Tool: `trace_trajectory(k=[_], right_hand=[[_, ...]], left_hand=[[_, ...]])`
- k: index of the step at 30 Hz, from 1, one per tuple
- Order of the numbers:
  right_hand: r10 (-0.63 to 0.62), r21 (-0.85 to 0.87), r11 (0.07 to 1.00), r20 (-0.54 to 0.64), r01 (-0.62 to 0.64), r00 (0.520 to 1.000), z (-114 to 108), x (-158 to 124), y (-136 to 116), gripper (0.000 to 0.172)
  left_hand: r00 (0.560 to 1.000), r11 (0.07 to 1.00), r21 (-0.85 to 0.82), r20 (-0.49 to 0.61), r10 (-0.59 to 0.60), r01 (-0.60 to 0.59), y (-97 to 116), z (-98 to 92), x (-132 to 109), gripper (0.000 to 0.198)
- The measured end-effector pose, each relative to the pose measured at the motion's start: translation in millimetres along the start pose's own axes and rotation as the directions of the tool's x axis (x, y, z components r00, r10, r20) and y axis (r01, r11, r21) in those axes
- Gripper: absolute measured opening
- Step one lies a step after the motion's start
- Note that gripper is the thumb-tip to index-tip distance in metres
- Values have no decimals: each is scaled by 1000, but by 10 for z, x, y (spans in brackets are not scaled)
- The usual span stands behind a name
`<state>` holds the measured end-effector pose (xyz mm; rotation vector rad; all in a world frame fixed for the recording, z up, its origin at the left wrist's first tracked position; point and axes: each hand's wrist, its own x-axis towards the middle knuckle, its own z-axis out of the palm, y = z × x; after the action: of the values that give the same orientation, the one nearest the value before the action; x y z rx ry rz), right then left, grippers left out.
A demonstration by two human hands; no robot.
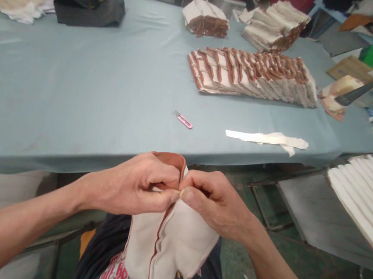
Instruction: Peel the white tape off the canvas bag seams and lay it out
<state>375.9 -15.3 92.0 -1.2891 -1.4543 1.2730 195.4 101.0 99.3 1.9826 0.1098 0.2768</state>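
Note:
Between my two hands hangs a cream fabric piece (188,239) with a brown seam down its middle and a brown band at its top. My left hand (137,183) pinches its upper edge with thumb and forefinger. Right beside it, my right hand (214,200) pinches the same edge, and the two thumb tips nearly touch. The lower part of the piece drapes in front of my dark shirt. Beyond the hands, a pair of pink thread snips (183,119) lies on the table covered in blue-grey cloth (73,93).
A long row of folded brown-and-cream pieces (253,74) lies farther back, with two more stacks behind it. White fabric strips (268,138) rest near the front edge. Dark folded cloth (89,11) sits at back left. Stacked white fabric (372,192) stands at right.

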Motion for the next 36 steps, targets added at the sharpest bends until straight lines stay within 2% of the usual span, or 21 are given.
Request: trace_trajectory(k=[3, 6, 8, 14, 17, 20, 22, 25, 28, 31, 33, 36], right_hand=[[25, 321, 947, -9, -21, 1000, 150, 23, 28, 59], [47, 420, 907, -25, -32, 999, 225, 29, 56, 56], [45, 386, 922, -47, -23, 998, 222, 14, 79, 54], [-58, 201, 978, -34, 63, 998, 188, -35, 132, 48], [-91, 165, 981, -55, 99, 994, 230, -26, 148, 47], [-38, 258, 964, -88, 60, 995, 238, -11, 156, 54], [21, 371, 928, -11, -15, 1000, 186, -5, 160, 57], [19, 401, 914, 94, -55, 995, 26, 4, 164, 59], [-62, 304, 952, 45, 46, 997, -182, 15, 162, 60], [-108, 163, 981, -13, 109, 994, -368, 4, 165, 57], [-97, 85, 991, -31, 99, 995, -453, -27, 169, 55], [-47, 69, 996, -44, 50, 998, -514, -103, 131, 50]], left_hand=[[998, 956, -285, 16, -64, 66, 6, 28, -95, 33], [990, 871, -475, -1, -139, 122, -4, 99, -191, 35], [986, 866, -480, -10, -166, 141, -6, 147, -238, 39], [988, 953, -287, -85, -127, 98, 2, 233, -262, 45], [971, 923, -375, -176, -160, 84, -80, 324, -237, 45], [955, 870, -492, -238, -176, 37, -150, 410, -187, 47], [973, 854, -520, -188, -134, 17, -125, 400, -149, 48], [991, 859, -512, -123, -45, -24, 9, 237, -123, 47], [995, 893, -447, -99, 4, -48, 136, -37, -157, 44], [999, 942, -336, -37, -32, 18, 169, -289, -215, 43], [997, 957, -283, -24, -72, 63, 136, -409, -252, 43], [993, 973, -214, -58, -101, 86, 17, -528, -308, 42]])
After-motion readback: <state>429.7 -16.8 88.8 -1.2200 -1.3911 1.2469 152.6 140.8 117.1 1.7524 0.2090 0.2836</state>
